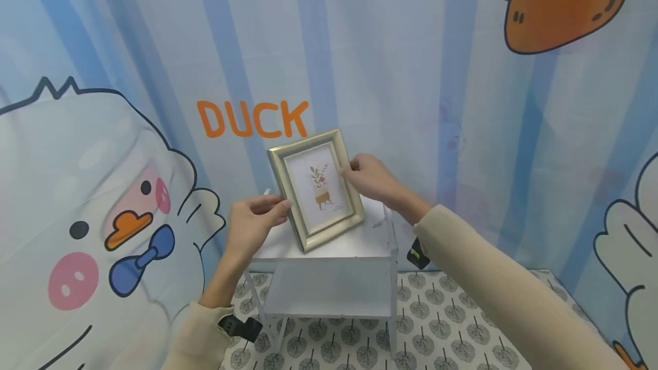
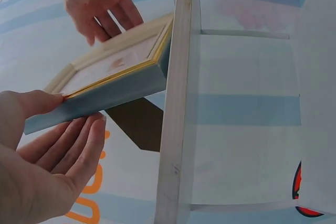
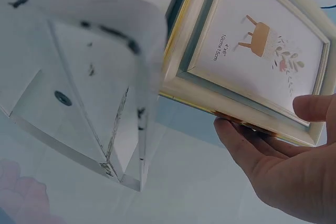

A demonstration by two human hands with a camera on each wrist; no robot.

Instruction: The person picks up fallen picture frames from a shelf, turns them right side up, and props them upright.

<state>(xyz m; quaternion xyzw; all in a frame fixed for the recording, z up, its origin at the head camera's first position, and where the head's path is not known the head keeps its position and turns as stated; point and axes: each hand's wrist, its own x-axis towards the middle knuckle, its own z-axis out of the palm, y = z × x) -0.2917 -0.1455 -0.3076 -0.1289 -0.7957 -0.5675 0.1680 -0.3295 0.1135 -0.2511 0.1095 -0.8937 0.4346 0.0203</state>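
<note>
A gold-rimmed picture frame point(image 1: 316, 190) stands tilted on the white top of a small stand point(image 1: 349, 247), its upper part leaning to the left. Inside it is a print of a potted plant. My left hand point(image 1: 252, 221) pinches the left edge, thumb at the front and fingers behind. On the opposite edge my right hand point(image 1: 374, 180) grips higher up, its thumb point(image 3: 312, 108) on the front border and fingers at the side. A dark backing leg point(image 2: 139, 124) shows behind the frame in the left wrist view, its lower end overlapped by the stand's edge.
The stand has a lower shelf point(image 1: 329, 290) and clear-looking side panels with dark scuffs. Behind it hangs a striped blue curtain point(image 1: 390, 73) with cartoon duck prints. A tree-patterned floor covering point(image 1: 442, 324) lies below. Black straps with small devices are on both wrists.
</note>
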